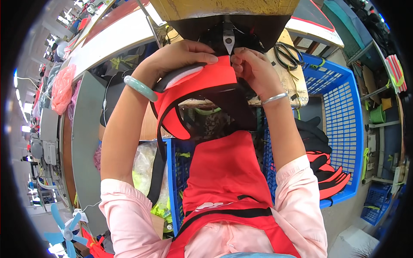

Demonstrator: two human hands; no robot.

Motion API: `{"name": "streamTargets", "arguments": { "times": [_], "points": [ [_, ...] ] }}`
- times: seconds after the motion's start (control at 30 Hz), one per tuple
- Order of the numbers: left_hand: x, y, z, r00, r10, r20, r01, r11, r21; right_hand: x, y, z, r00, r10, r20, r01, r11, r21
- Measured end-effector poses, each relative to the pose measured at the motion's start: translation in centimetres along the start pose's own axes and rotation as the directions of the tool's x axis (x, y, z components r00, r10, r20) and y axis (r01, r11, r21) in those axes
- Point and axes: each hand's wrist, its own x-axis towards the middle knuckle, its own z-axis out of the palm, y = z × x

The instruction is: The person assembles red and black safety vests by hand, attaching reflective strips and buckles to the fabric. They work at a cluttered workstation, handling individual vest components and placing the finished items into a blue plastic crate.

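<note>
A bright orange-red fabric piece with black edging (206, 78) curves from the machine down to the left. My left hand (189, 53) is closed on its upper edge, thumb on top, beside a grey-and-black padded part. My right hand (257, 71) pinches at the fabric's upper right corner; what lies between these fingertips is hidden. Right above the corner, between both hands, is the pointed metal part (228, 41) of a machine with a worn yellow body (228, 8). A long black strip (158, 178) hangs down from the fabric's left side.
Black-handled scissors (288, 56) lie on the wooden tabletop (297, 86) right of the machine. A blue plastic crate (359, 129) at the right holds black and orange-red pieces. Another blue crate (173, 185) stands lower left. A red apron (228, 172) covers my lap.
</note>
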Motion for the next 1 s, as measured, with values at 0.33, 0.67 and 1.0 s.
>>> {"name": "streamTargets", "arguments": {
  "times": [0.33,0.67,1.0],
  "points": [
    [-1.0,0.2,-0.3,0.995,0.004,-0.103,0.004,0.998,0.070,-0.8,-0.5,-0.7,0.994,-0.095,-0.045,0.103,0.965,0.241],
    [-8.9,-1.4,1.0,1.000,-0.008,-0.020,0.006,0.994,-0.112,-12.9,3.7,2.4,0.978,-0.077,0.192,0.199,0.605,-0.771],
    [-21.3,-2.6,2.6,0.982,0.023,-0.189,-0.090,0.930,-0.356,-18.2,6.6,6.9,0.889,-0.332,0.314,0.439,0.430,-0.789]
  ]
}}
